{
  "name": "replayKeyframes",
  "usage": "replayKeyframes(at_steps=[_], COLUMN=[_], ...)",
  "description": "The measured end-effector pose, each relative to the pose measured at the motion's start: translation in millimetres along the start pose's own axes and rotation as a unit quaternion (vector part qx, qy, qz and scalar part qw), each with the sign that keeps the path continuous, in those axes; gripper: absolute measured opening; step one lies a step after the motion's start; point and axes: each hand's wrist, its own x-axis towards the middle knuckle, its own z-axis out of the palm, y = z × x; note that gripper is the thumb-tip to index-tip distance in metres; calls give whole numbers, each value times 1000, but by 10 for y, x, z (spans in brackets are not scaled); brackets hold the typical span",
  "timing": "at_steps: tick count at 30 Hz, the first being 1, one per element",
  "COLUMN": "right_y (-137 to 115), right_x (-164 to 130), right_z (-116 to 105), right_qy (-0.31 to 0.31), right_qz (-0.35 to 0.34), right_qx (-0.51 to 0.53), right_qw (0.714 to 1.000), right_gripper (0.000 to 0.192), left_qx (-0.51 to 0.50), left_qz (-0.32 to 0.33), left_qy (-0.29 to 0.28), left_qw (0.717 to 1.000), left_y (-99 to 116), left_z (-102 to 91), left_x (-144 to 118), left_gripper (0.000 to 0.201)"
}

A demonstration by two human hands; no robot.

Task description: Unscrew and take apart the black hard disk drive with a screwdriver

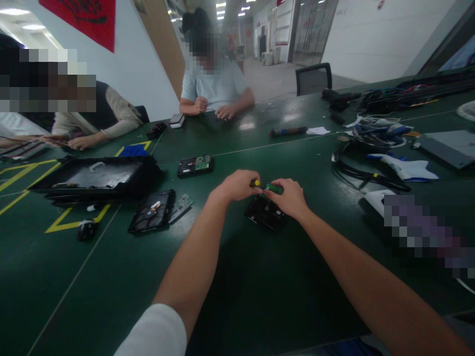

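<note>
A black hard drive lies on the green table in front of me, its underside dark and partly covered by my right hand. My left hand is closed above the drive's left corner, around a short yellow-and-black handle; the rest of that tool is hidden. Beside it, the fingers of my right hand are closed on a small green piece, whose kind I cannot make out. My two hands nearly meet at the drive's far edge.
To the left lie an opened drive casing, a loose circuit board and a stack of black trays. Farther back is another drive. Cables and a grey box lie right. Two people sit across the table.
</note>
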Motion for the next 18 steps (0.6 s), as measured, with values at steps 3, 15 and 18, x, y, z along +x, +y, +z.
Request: replayKeyframes(at_steps=[3, 15, 18], right_y=[5, 15, 11], right_x=[-3, -8, -10], right_z=[-4, 4, 3], right_qy=[-4, -6, -7], right_qz=[0, 1, 5], right_qx=[5, 13, 15], right_qw=[1000, 1000, 1000], right_gripper=[44, 46, 46], left_qx=[10, 29, 33], left_qz=[-7, -9, 0], left_qy=[-20, -10, -10], left_qw=[1000, 999, 999], left_y=[-43, -89, -97], left_z=[57, 177, 185], left_x=[36, 85, 93], left_gripper=[16, 12, 13])
